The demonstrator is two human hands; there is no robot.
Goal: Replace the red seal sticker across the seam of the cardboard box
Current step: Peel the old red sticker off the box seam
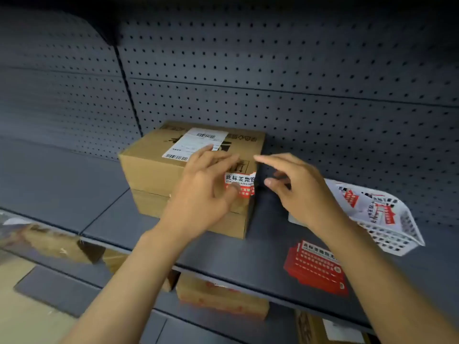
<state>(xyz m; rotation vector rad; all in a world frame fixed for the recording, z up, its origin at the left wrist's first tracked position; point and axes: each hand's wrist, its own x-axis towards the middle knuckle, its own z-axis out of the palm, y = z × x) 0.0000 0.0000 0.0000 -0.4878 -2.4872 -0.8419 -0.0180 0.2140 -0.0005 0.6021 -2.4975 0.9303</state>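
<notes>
Left hand (198, 194) presses red seal sticker (240, 184) at cardboard box (149, 167) edge; right hand (293, 184) apart.

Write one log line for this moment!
left hand: thumb on torn red seal sticker | brown cardboard box: on shelf | right hand: open, empty

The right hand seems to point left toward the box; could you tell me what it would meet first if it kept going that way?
Most likely the torn edge of the red sticker at the box corner, beside the left hand. The right hand is open and near it, though depth is unclear.
</notes>
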